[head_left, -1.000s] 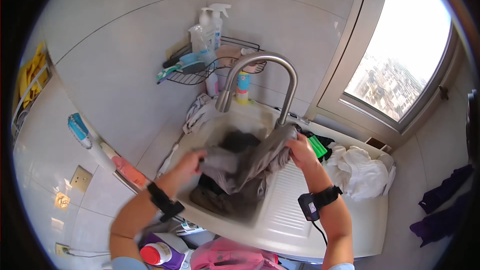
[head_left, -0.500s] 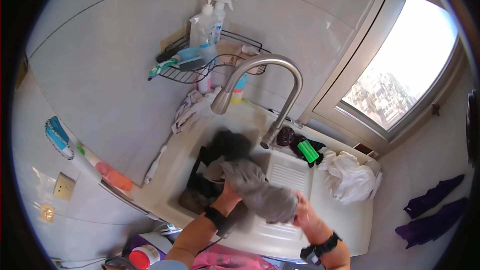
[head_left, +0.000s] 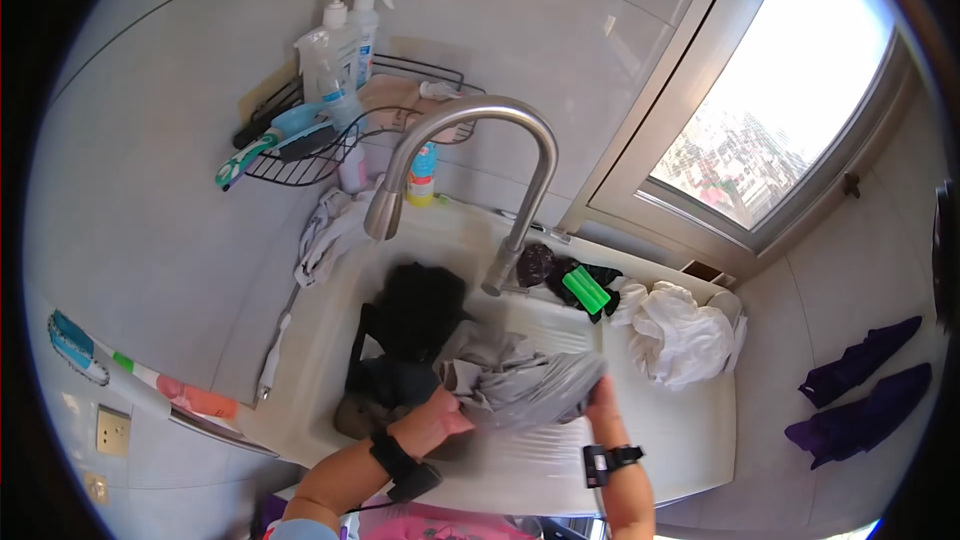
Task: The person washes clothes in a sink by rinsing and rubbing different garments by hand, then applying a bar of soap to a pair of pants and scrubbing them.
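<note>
A grey garment (head_left: 530, 385) is stretched between my two hands above the sink's ribbed washboard slope (head_left: 545, 325), blurred by motion. My left hand (head_left: 437, 420) is closed on its left end, at the edge of the basin. My right hand (head_left: 604, 402) grips the other end, its fingers partly hidden behind the cloth. Black clothing (head_left: 415, 310) lies in the basin just beyond my left hand. Each wrist wears a black strap.
A curved metal faucet (head_left: 545, 155) arches over the sink (head_left: 690, 450). A green soap bar or brush (head_left: 587, 290) lies on dark cloth, beside a white bundled cloth (head_left: 680, 335). A wire rack (head_left: 300, 168) holds bottles and brushes. Grey cloth (head_left: 335, 230) drapes over the back left rim.
The grey garment has gone from bunched and raised to stretched out lower across the washboard. Both hands hold it still. The camera view has shifted, moving the scene leftward.
</note>
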A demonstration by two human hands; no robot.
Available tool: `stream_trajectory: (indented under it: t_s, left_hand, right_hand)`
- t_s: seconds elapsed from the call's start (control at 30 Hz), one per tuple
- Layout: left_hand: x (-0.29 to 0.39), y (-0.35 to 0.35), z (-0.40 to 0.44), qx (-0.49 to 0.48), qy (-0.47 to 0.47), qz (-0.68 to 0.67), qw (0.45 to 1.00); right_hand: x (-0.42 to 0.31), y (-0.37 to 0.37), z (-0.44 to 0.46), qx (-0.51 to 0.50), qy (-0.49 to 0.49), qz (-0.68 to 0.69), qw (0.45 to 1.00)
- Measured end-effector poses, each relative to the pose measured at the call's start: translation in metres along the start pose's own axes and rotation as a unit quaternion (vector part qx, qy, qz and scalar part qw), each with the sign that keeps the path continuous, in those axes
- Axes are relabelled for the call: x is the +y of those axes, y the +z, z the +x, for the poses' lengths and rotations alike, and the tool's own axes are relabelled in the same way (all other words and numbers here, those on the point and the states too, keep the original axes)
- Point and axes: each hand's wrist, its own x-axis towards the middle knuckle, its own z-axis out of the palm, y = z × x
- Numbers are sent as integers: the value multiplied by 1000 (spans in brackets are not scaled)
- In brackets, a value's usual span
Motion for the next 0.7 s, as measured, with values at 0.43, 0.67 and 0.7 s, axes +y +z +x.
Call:
stream_trajectory:
  t_s: [0.43, 0.67, 0.7]
  left_hand:
    - [5, -19, -34, 18, 152, 916, 372]
    - [0, 11, 24, 51, 123, 979, 155]
    - [-13, 20, 28, 62, 49, 996, 49]
  right_hand:
    - [14, 36, -9, -272, 57, 204, 939]
    - [12, 48, 4, -17, -111, -431, 895]
    - [4, 63, -2, 22, -128, -516, 847]
